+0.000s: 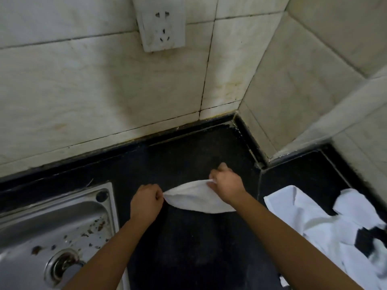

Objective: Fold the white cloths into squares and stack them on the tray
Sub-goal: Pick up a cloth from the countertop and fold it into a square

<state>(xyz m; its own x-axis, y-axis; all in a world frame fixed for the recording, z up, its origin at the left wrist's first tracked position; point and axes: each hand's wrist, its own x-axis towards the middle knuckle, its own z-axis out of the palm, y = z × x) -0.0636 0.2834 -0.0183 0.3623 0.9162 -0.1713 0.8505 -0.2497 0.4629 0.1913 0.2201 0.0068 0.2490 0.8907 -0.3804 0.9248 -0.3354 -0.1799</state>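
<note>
A white cloth [194, 197] hangs stretched between my two hands just above the black counter [188, 248]. My left hand [146, 203] pinches its left corner. My right hand [227, 184] pinches the right corner, a little farther back. The cloth sags in a curve between them. A heap of loose white cloths [326, 225] lies on the counter to the right, partly under my right forearm. No tray is in view.
A steel sink [52, 229] with a stained basin and drain sits at the lower left. Tiled walls close the back and right, meeting in a corner. A wall socket [160, 24] is mounted high on the back wall.
</note>
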